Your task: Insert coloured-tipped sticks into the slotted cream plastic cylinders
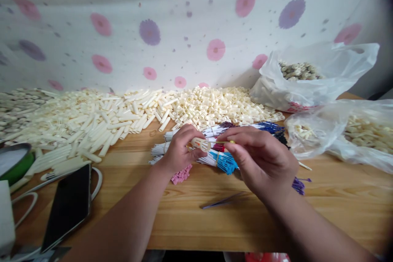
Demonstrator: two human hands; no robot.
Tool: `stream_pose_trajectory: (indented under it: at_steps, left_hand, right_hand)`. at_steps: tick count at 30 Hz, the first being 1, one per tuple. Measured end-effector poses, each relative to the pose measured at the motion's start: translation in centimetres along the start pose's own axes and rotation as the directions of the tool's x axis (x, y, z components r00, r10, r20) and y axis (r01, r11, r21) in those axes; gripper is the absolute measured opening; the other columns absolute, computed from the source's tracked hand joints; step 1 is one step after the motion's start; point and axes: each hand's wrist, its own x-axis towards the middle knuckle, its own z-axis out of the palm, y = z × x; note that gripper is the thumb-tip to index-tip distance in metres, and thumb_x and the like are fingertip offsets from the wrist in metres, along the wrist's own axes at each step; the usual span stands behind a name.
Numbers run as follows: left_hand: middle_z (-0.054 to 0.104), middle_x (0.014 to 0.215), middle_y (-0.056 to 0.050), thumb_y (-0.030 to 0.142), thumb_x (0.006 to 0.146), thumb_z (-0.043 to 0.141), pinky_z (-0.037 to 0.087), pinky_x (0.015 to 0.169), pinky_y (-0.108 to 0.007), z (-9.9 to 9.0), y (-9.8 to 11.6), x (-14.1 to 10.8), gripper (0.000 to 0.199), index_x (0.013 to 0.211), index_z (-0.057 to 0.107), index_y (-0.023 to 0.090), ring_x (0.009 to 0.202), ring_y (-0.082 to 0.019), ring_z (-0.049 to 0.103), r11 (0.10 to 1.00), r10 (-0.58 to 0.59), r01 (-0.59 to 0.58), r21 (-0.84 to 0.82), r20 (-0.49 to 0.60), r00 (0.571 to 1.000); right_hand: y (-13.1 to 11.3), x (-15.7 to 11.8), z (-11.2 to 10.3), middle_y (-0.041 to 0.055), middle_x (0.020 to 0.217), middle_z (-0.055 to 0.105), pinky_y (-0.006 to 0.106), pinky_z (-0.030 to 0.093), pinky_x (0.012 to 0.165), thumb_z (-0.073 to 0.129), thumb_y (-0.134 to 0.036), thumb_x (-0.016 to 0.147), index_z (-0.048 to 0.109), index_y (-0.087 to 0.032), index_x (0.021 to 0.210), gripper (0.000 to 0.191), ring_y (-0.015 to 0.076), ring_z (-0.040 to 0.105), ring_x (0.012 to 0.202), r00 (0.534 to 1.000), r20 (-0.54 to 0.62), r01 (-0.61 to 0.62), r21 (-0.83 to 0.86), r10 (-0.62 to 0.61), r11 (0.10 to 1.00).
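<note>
My left hand (181,149) is closed around a cream slotted plastic tube (201,144), its open end turned to the right. Between the thumb and fingers of my right hand (265,159) is a thin yellow-tipped stick (231,142), pointing at the tube's end; whether it touches the tube I cannot tell. Under and behind both hands lie bundles of white sticks with coloured ends, among them a light-blue bundle (227,163) and a pink bundle (181,175). Dark tweezers (222,202) rest on the wooden table (184,221) in front.
A long heap of cream plastic parts (211,106) lines the back. Plastic bags holding more parts, including a tall white bag (334,80), stand at right. To the left are a phone (69,206), a white cable (98,182) and a green bowl (18,170).
</note>
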Motion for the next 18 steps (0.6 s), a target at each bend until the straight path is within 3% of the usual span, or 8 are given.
stream_pose_trajectory:
  at_steps: [5, 10, 14, 18]
  left_hand:
    - [0.053, 0.080, -0.006, 0.064, 0.078, 0.047, 0.040, 0.075, -0.032, -0.6, 0.3, 0.1, 0.050, 0.087, 0.062, 0.017, 0.081, -0.020, 0.049, 1.000, 0.018, -0.018, -0.003, 0.023, 1.000]
    - [0.053, 0.081, -0.006, 0.064, 0.081, 0.042, 0.040, 0.076, -0.032, -0.7, 0.8, 0.1, 0.049, 0.086, 0.060, 0.018, 0.082, -0.019, 0.049, 0.999, 0.039, -0.038, -0.005, 0.055, 0.998]
    - [0.051, 0.084, -0.006, 0.066, 0.083, 0.032, 0.041, 0.076, -0.033, -0.7, 1.1, 0.1, 0.056, 0.091, 0.058, 0.017, 0.082, -0.019, 0.049, 0.999, 0.038, -0.039, 0.028, 0.063, 0.997]
    - [0.051, 0.088, -0.008, 0.056, 0.090, 0.028, 0.041, 0.077, -0.033, -0.6, 1.3, 0.1, 0.051, 0.098, 0.058, 0.016, 0.086, -0.019, 0.050, 0.998, 0.020, -0.024, 0.059, 0.060, 0.998]
  right_hand:
    - [-0.1, 0.4, -0.4, 0.0054, 0.085, 0.070, 0.033, 0.056, 0.071, 0.060, -0.007, 0.080, 0.062, -0.021, 0.097, 0.022, 0.0179, 0.067, 0.083, 0.985, 0.127, 0.118, -0.027, -0.114, 0.993]
    - [-0.1, 0.6, 0.1, 0.0065, 0.086, 0.070, 0.031, 0.056, 0.069, 0.060, -0.009, 0.080, 0.064, -0.021, 0.096, 0.021, 0.0177, 0.066, 0.081, 0.961, 0.196, 0.227, -0.157, -0.195, 0.961]
    - [0.7, 0.3, 0.6, 0.0075, 0.089, 0.066, 0.033, 0.052, 0.067, 0.058, -0.008, 0.080, 0.065, -0.020, 0.096, 0.021, 0.0179, 0.062, 0.079, 0.964, 0.203, 0.228, -0.290, -0.173, 0.930]
    - [1.2, 0.0, 0.6, 0.0055, 0.084, 0.058, 0.030, 0.049, 0.062, 0.059, -0.008, 0.079, 0.065, -0.020, 0.091, 0.018, 0.0161, 0.056, 0.076, 0.976, 0.174, 0.183, -0.354, -0.128, 0.917]
